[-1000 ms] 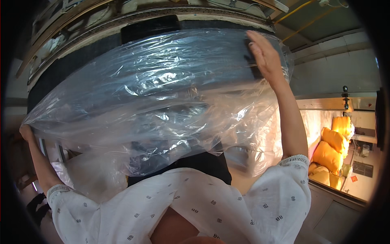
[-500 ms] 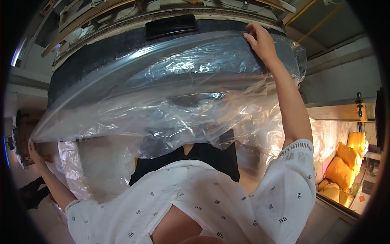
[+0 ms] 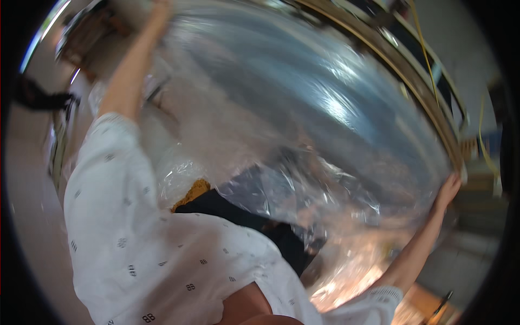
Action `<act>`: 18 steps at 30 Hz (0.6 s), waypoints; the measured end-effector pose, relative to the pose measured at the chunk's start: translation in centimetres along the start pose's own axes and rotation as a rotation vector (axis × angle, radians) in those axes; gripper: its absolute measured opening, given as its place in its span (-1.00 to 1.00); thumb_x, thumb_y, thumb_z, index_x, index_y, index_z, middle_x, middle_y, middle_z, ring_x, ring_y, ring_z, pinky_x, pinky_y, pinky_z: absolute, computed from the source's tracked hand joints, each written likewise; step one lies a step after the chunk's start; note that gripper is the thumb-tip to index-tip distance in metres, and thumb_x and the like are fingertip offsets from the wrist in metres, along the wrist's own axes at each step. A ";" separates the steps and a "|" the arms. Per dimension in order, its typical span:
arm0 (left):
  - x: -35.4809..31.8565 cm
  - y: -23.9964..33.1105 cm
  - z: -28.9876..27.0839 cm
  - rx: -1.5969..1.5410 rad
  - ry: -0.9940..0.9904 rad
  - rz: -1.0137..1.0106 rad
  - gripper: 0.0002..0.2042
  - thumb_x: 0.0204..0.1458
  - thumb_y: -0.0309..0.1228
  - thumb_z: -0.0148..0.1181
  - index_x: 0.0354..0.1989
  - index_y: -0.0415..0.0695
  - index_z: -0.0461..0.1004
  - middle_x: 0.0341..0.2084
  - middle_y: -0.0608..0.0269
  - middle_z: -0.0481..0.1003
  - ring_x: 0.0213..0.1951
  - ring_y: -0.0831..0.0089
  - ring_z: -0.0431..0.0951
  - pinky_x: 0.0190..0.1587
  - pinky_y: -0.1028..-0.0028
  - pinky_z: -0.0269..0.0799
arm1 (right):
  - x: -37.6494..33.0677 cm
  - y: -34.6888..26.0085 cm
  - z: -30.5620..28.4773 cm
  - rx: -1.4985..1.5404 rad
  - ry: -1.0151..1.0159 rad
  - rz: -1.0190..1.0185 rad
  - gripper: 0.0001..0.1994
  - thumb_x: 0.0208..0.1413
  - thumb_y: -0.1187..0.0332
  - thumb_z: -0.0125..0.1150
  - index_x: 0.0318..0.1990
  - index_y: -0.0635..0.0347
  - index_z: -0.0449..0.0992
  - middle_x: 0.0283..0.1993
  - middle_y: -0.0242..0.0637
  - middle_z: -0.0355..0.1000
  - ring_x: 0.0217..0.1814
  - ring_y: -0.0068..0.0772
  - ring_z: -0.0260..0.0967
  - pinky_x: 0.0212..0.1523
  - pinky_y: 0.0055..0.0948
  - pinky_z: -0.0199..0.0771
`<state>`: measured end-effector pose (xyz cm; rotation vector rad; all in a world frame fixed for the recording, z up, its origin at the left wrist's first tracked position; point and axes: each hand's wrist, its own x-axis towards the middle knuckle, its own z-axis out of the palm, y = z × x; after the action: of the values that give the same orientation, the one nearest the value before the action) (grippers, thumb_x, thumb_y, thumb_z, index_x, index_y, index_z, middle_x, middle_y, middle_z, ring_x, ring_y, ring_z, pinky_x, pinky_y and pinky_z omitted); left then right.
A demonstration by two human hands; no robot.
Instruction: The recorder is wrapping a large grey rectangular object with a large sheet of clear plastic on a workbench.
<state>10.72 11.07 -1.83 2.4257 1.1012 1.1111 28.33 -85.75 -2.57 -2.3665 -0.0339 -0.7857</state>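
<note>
A wide sheet of clear plastic film point(image 3: 238, 108) spreads between my two hands, over the dark work table and down toward my lap. Up at the top left, my left hand point(image 3: 161, 10) is blurred and partly cut by the picture's edge; the film's left end runs to its closed fingers. My right hand point(image 3: 448, 189) grips the film's other end beside the table's right end, fingers closed. The film looks fairly taut along the far side, with bright glare, and hangs crumpled near my black trousers point(image 3: 227, 208).
A wooden rail point(image 3: 379, 57) runs along the table's far side. Yellow cables point(image 3: 425, 49) hang at the upper right. More crumpled clear film point(image 3: 184, 176) lies by a brown textured thing point(image 3: 192, 194) at my left. A dark object point(image 3: 40, 97) stands at the far left.
The view has swung round. My left arm has gone from low at the left to stretched far up; my right hand has shifted from the table's far edge to its right end. The film is spread wider.
</note>
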 end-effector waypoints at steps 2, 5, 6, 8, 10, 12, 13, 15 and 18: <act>-2.1 -0.4 6.8 -0.307 -0.047 0.063 -0.71 0.06 -0.22 0.01 -0.25 -0.20 0.49 -0.41 0.15 0.50 -0.28 0.35 0.49 -0.16 0.41 0.36 | -2.6 5.0 1.6 -0.153 -0.015 0.002 -0.62 0.12 0.16 0.02 -0.09 0.35 0.36 -0.11 -0.13 0.36 -0.06 -0.27 0.28 0.04 -0.42 0.21; -2.4 1.6 9.2 -0.740 -0.075 0.088 -0.78 -0.01 -0.29 0.15 -0.29 -0.18 0.51 -0.51 0.31 0.51 -0.38 0.59 0.48 -0.31 0.57 0.35 | -3.8 3.1 2.7 0.158 0.030 0.111 -0.77 0.16 0.31 0.01 -0.17 0.33 0.36 -0.22 -0.28 0.34 -0.16 -0.44 0.23 -0.06 -0.49 0.23; -2.0 1.7 9.7 -0.736 -0.068 0.080 -0.78 -0.01 -0.29 0.15 -0.29 -0.18 0.51 -0.51 0.31 0.51 -0.38 0.59 0.48 -0.31 0.57 0.35 | -3.8 3.0 2.3 0.162 -0.003 0.082 -0.79 0.16 0.34 0.02 -0.17 0.33 0.36 -0.23 -0.31 0.34 -0.17 -0.46 0.22 -0.07 -0.51 0.22; -0.3 1.6 10.8 -0.668 -0.117 0.108 -0.79 -0.01 -0.30 0.14 -0.30 -0.17 0.51 -0.50 0.37 0.51 -0.40 0.61 0.47 -0.35 0.58 0.32 | -2.8 2.9 2.6 0.129 -0.038 0.067 -0.78 0.17 0.32 0.02 -0.17 0.33 0.36 -0.23 -0.30 0.34 -0.17 -0.45 0.22 -0.07 -0.51 0.22; 0.7 2.1 12.1 -0.640 -0.164 0.050 -0.77 0.00 -0.27 0.14 -0.26 -0.15 0.52 -0.43 0.32 0.52 -0.34 0.57 0.47 -0.28 0.56 0.33 | -2.2 3.0 3.1 0.087 -0.053 0.085 -0.76 0.16 0.30 0.03 -0.20 0.34 0.37 -0.23 -0.29 0.34 -0.19 -0.44 0.22 -0.09 -0.50 0.21; 1.3 3.1 13.3 -0.618 -0.217 -0.005 -0.74 0.00 -0.24 0.14 -0.21 -0.13 0.52 -0.36 0.28 0.53 -0.28 0.53 0.48 -0.21 0.55 0.33 | -1.7 3.9 3.2 0.065 -0.033 0.095 -0.75 0.15 0.29 0.03 -0.21 0.35 0.37 -0.24 -0.29 0.34 -0.20 -0.43 0.21 -0.09 -0.49 0.22; 1.2 3.8 13.8 -0.572 -0.146 0.063 -0.76 -0.04 -0.26 0.10 -0.32 -0.17 0.50 -0.42 0.11 0.51 -0.33 0.32 0.49 -0.25 0.41 0.35 | -1.8 3.7 3.2 0.039 -0.017 0.115 -0.75 0.14 0.28 0.04 -0.22 0.35 0.37 -0.24 -0.29 0.33 -0.21 -0.42 0.21 -0.10 -0.48 0.22; 1.3 4.5 14.1 -0.528 -0.083 0.129 -0.78 -0.08 -0.29 0.06 -0.43 -0.20 0.49 -0.48 -0.06 0.49 -0.38 0.10 0.51 -0.29 0.27 0.36 | -1.3 3.4 3.5 0.020 -0.016 0.129 -0.75 0.13 0.27 0.04 -0.24 0.35 0.37 -0.25 -0.28 0.34 -0.22 -0.42 0.20 -0.10 -0.48 0.22; 1.4 6.0 13.1 -0.404 -0.083 0.112 -0.80 -0.18 -0.30 0.13 -0.49 -0.19 0.51 -0.56 0.05 0.50 -0.44 0.23 0.52 -0.34 0.32 0.38 | -1.1 2.9 3.0 -0.024 -0.021 0.147 -0.71 0.12 0.24 0.07 -0.24 0.36 0.37 -0.26 -0.27 0.32 -0.23 -0.41 0.20 -0.12 -0.46 0.23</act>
<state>24.10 9.03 -6.96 2.2078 0.6470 1.1274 29.65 -86.15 -6.63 -2.3685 0.1398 -0.6935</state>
